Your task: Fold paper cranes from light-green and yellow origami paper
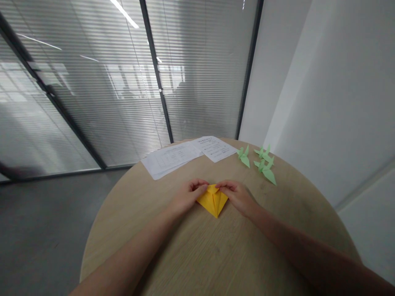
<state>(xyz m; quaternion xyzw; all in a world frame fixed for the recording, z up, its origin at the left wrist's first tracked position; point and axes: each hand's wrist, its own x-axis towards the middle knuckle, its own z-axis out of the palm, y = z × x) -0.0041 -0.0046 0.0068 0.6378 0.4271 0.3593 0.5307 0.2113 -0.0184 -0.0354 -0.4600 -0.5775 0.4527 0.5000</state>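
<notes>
A folded yellow paper (213, 201), shaped like a downward-pointing triangle, lies on the round wooden table (216, 255). My left hand (187, 195) rests at its left top corner with fingers curled and fingertips pinching the upper edge. My right hand (237, 195) does the same from the right, fingers bent and pressed on the top edge. Both hands meet near the paper's upper middle.
Three green paper cranes (261, 162) stand at the table's far right. Two printed white sheets (188, 155) lie at the far edge. Behind the table are glass walls with blinds and a white wall on the right; grey floor lies to the left.
</notes>
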